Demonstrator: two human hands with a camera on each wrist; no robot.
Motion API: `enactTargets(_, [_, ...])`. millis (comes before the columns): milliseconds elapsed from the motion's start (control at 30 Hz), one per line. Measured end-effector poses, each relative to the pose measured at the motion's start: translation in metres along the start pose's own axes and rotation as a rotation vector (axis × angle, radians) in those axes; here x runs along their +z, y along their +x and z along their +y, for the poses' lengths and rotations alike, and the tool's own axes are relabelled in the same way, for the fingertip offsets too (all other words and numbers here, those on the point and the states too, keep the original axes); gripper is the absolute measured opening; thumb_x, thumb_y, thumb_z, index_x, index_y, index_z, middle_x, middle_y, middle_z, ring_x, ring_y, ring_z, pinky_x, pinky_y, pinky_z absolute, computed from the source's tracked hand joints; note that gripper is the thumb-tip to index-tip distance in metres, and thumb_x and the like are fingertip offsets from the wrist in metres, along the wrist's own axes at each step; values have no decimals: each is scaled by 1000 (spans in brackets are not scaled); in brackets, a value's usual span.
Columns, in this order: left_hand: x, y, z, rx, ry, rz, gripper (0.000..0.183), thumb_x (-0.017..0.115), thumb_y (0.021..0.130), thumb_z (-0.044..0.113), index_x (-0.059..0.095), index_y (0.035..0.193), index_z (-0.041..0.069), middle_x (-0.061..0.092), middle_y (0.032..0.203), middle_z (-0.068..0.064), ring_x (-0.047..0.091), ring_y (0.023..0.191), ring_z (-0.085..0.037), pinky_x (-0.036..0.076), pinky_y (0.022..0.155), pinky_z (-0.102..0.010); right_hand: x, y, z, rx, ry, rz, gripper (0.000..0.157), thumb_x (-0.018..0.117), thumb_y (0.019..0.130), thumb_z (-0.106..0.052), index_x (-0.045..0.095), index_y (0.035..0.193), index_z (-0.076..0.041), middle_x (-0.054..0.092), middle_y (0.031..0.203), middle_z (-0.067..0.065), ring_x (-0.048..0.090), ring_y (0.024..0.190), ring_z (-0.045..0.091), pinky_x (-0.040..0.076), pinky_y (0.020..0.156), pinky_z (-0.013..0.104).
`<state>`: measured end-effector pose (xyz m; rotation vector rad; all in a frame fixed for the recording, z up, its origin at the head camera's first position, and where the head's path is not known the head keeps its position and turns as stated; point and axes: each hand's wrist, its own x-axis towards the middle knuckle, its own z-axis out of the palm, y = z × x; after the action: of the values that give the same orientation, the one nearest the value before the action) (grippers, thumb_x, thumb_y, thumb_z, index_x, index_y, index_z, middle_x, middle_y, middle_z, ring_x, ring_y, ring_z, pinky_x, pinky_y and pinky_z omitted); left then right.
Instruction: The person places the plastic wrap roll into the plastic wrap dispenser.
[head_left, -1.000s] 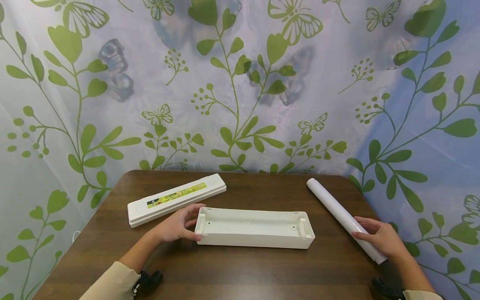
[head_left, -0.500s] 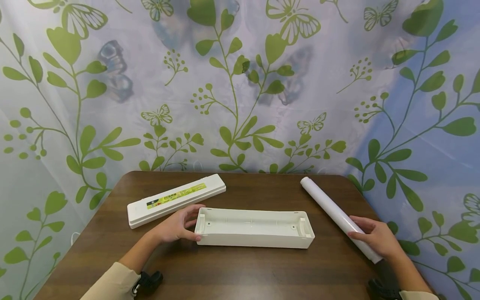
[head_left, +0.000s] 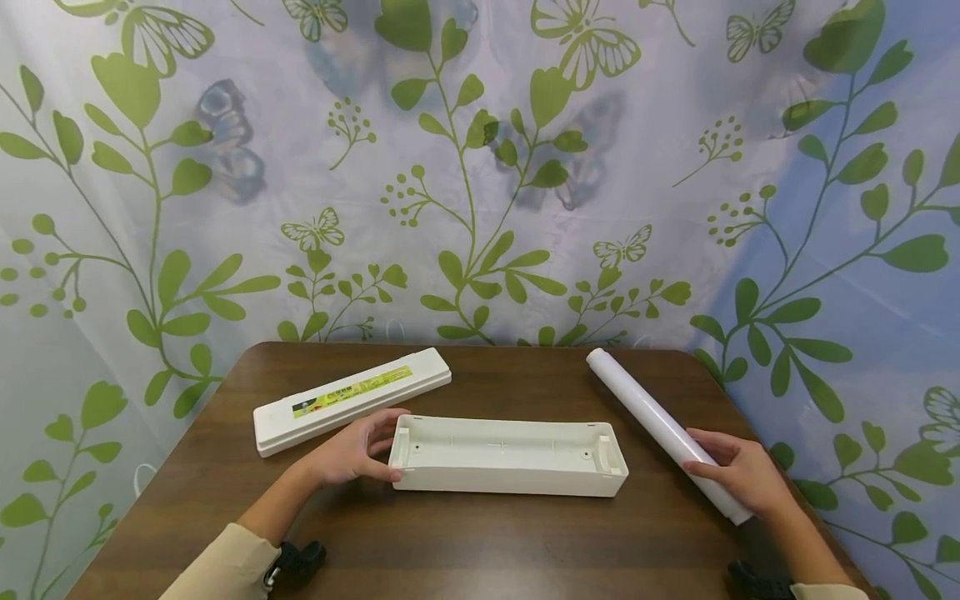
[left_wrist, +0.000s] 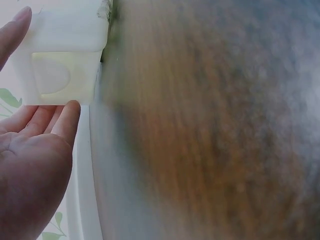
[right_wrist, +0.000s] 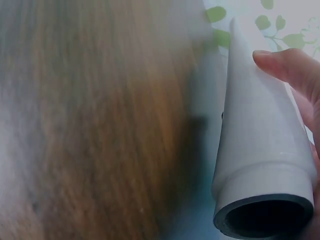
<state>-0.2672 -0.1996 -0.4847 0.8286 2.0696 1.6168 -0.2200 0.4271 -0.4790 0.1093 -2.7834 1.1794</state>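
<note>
In the head view, a long white dispenser box [head_left: 510, 481] stands on the table with its hollow inside facing up. My left hand [head_left: 354, 450] grips its left end, thumb at the front corner and fingers at the back. The left wrist view shows the box end [left_wrist: 67, 30] between thumb and fingers. On the right, my right hand [head_left: 738, 472] holds a white, glossy roll of cling film [head_left: 648, 412] near its lower end, thumb on the near side. The roll slants toward the back left. Its dark hollow core faces the camera in the right wrist view, below the film's surface [right_wrist: 265, 130].
A white lid [head_left: 420, 375] with a yellow-green label [head_left: 352, 392] lies slanted behind the left hand. Brown wooden table [head_left: 480, 542] runs up to a leaf-and-butterfly patterned curtain [head_left: 480, 200] at the back and sides.
My right hand has moved a little to the left, carrying the roll of cling film toward the box. The left hand, box and lid have stayed in place.
</note>
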Motion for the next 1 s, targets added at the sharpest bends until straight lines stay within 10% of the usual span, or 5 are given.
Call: enactTargets(1000, [0,0,2,5,-13,0,92,88,79,6,33,153,-1,39,155,-23,33,149,-45,44,109,-17,-7,13,-60,-127,-41,-45,61,88,82,-29,67,134,-4,71,125,21,66,94,-5,57,68,23])
